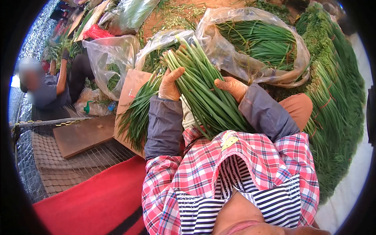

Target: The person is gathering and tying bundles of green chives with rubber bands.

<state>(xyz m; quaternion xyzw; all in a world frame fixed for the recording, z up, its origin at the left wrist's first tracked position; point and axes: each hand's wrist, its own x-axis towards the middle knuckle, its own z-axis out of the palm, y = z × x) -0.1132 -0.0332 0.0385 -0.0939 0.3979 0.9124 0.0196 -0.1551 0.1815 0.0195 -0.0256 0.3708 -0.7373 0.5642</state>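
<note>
A large bunch of garlic chives is held up before my chest, pale stem ends pointing away and green leaves toward me. My left hand, in a thin tan glove, wraps around its left side near the stems, thumb on top. My right hand, gloved likewise, grips the right side, its thumb lying across the leaves. The fingers under the bunch are hidden. Beside my left forearm, more loose chives lie on a tilted brown board.
An open clear plastic bag of chives lies ahead. Stacked chives, some tied with red bands, line my right. Another clear bag, a brown plank and a red cloth are leftward. A co-worker sits far left, holding greens.
</note>
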